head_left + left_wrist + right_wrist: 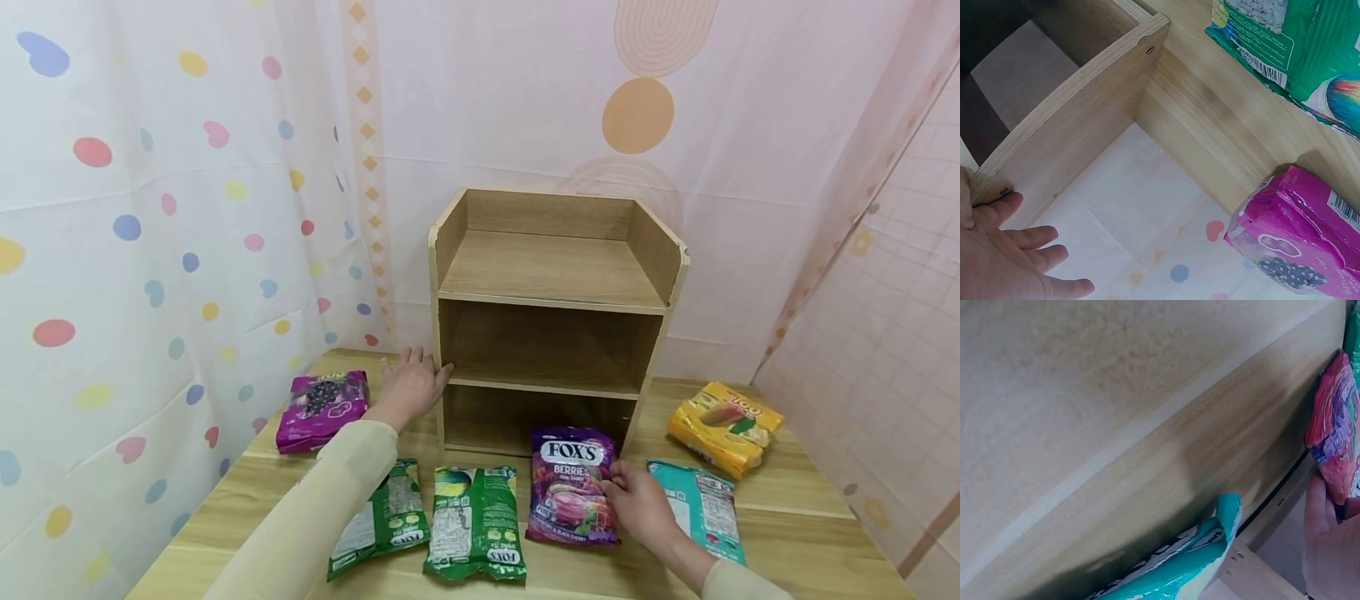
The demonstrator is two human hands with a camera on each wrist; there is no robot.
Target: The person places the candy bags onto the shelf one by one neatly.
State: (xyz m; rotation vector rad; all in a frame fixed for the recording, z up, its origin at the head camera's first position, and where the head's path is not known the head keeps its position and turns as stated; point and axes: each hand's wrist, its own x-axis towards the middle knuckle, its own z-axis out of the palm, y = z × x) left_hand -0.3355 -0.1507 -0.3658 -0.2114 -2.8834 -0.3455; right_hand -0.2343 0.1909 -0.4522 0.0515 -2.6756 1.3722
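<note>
A three-level wooden shelf stands at the middle of the table. My left hand touches its left side, thumb at the front edge; in the left wrist view the hand has its fingers spread beside the side panel. My right hand pinches the right edge of a purple FOX'S Berries bag, front face up, before the bottom compartment. In the right wrist view the hand is at the bag's edge, its fingertips partly hidden.
Two green bags lie left of the purple one. A teal bag and a yellow package lie at the right, a magenta package at the left. Curtains surround the table.
</note>
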